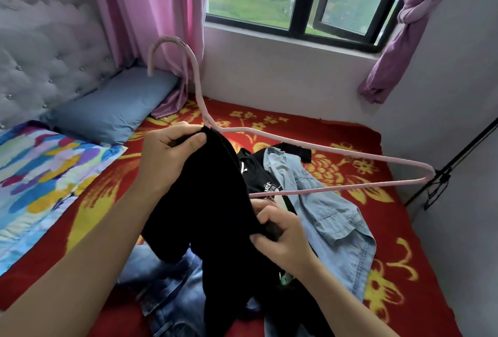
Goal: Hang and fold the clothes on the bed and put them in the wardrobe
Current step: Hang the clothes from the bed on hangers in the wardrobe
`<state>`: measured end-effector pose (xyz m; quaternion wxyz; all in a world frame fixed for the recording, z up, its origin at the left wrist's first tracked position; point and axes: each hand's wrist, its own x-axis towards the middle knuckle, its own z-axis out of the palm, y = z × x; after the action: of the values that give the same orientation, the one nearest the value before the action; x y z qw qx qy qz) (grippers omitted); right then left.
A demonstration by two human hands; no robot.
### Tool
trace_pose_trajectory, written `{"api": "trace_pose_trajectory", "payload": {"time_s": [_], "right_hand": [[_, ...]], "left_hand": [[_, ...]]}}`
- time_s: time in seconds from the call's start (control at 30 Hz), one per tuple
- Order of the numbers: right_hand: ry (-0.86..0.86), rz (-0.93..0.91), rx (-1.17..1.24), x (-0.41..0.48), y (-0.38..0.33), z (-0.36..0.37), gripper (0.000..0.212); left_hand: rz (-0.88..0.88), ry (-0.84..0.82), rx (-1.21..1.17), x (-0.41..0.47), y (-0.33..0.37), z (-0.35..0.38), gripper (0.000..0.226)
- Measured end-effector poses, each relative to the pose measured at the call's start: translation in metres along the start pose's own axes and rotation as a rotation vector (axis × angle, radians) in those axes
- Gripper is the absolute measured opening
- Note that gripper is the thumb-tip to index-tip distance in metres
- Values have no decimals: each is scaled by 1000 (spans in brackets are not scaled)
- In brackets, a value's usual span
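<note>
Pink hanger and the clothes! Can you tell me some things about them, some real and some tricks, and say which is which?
1. The left hand grips the black garment right by the neck of the pink hanger. True.
2. The right hand lies flat and empty on the bed. False: it pinches the black garment lower down.
3. A denim shirt lies on the red blanket. True.
4. The hanger's hook hangs on a wardrobe rail. False: the hook points up in the air, hooked on nothing.
5. The pillow by the headboard is green. False: it is blue.
</note>
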<state>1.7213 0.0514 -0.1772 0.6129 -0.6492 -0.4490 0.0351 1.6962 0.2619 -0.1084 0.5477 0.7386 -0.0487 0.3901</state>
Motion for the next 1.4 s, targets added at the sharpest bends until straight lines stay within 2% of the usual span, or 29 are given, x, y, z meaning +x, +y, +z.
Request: {"api": "trace_pose_trajectory", "payload": {"time_s": [0.07,0.1,0.17,0.2,0.23,0.27,0.33,0.4,0.47,0.5,0.57,0.6,0.67,0.83,0.9,0.97,1.03,1.23,1.4], "right_hand": [[-218,101,44,2,-11,3,31],[-306,163,-18,4,-13,2,27],[-421,285,-414,9,-10,-4,21],[-455,322,-666,10,-6,-12,32],[-469,288,-890,9,-3,-23,40],[-447,205,-1059,6,-2,-36,39],[-395,21,-1197,-8,-5,-60,25],[-302,-77,-1154,-24,-6,-78,26],[-246,-117,-1054,-32,-11,-88,33],[-202,-137,-1030,-33,-16,-89,43],[-110,-162,-998,-31,-29,-89,55],[-76,-177,-996,-29,-34,-87,57],[-28,-212,-1005,-28,-39,-86,59],[-129,-138,-829,-22,-56,-88,56],[-201,-24,-712,-21,-61,-87,56],[-252,97,-618,-22,-63,-90,51],[-280,147,-629,-19,-61,-94,36],[-212,87,-808,21,-57,-83,14],[-79,-74,-892,42,-44,-55,14]], "left_hand": [[-13,18,-25,1,-1,-3,52],[-28,38,-36,1,-2,-6,48],[-63,98,-45,3,-8,-14,46],[-79,119,-27,4,-13,-19,48],[-83,106,14,3,-16,-25,46],[-75,58,76,1,-19,-31,41],[-79,-43,207,-4,-24,-45,36],[-87,-111,288,-5,-32,-59,32],[-12,-161,350,-3,-37,-70,16],[39,-174,382,-1,-40,-72,21],[178,-171,447,2,-39,-71,64],[229,-183,483,3,-41,-70,70],[338,-212,545,6,-50,-67,59],[499,-216,679,16,-73,-78,61],[537,-247,730,19,-78,-86,57],[645,-320,797,15,-82,-90,45],[733,-399,869,11,-85,-94,33],[657,-239,843,19,-78,-75,33],[557,-149,820,-1,-60,-50,45]]}}
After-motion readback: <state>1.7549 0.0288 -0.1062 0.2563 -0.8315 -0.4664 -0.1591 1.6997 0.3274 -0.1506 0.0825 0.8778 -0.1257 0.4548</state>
